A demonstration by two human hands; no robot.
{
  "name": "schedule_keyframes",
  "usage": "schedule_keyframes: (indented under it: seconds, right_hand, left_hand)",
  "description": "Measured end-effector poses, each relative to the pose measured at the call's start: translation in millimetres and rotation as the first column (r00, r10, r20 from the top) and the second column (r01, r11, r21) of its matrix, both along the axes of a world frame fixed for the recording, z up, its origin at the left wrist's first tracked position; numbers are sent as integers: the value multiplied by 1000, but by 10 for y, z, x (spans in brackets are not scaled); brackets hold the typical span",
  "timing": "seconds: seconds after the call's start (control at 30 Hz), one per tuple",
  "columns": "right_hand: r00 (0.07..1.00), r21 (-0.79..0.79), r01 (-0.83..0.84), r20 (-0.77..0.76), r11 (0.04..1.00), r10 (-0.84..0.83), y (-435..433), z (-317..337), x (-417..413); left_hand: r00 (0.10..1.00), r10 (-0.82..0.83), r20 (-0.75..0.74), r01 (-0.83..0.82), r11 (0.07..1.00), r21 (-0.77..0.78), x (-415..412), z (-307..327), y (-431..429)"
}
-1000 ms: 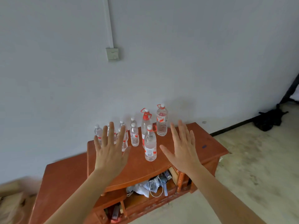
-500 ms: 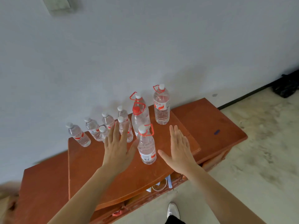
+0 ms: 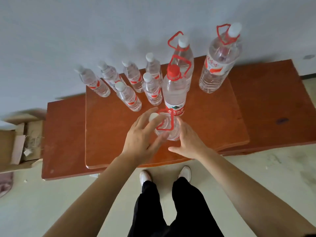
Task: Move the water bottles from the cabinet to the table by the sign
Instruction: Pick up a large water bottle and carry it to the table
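Black trousers [image 3: 162, 211] and white shoes [image 3: 145, 176] are seen at the near edge, on a pale, stained floor [image 3: 256, 168]. Just beyond them a clear plastic bottle [image 3: 169, 132], white-capped and fitted with a red carrying loop, is stood near the front of a smooth reddish-brown wooden cabinet [image 3: 119, 142] and is flanked by both hands. The left hand [image 3: 141, 135] is laid against its left side, fingers spread and almost straight up by the cap. The right hand [image 3: 189, 140] is set against its right side, fingers likewise extended and thumb pointed inward. Neither hand is curled round it. Directly behind, a taller red-capped bottle [image 3: 173, 93] is stood. Six small bottles [image 3: 130, 98] are ranged to its left, and two large handled bottles [image 3: 217, 65] are placed towards the plain grey wall [image 3: 85, 31]. An open cardboard box [image 3: 10, 142] is seen beside the cabinet's left end.
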State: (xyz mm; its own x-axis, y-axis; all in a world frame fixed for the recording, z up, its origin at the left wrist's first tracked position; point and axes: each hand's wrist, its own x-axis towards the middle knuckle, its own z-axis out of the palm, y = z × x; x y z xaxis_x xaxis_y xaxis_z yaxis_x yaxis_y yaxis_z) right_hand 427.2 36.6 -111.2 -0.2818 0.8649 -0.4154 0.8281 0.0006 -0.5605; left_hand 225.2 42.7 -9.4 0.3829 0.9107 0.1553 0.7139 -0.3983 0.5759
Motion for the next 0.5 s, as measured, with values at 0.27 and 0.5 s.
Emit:
schedule_keyframes:
  seconds: [0.27, 0.5]
  right_hand:
    - [981, 105, -137, 155, 985, 120, 430, -57, -621]
    - [903, 167, -315, 356, 934, 241, 311, -310, -1051]
  left_hand:
    - [666, 719, 202, -566, 662, -491, -873, -223, -3]
    - [371, 929, -4, -511, 200, -836, -1417, -800, -358]
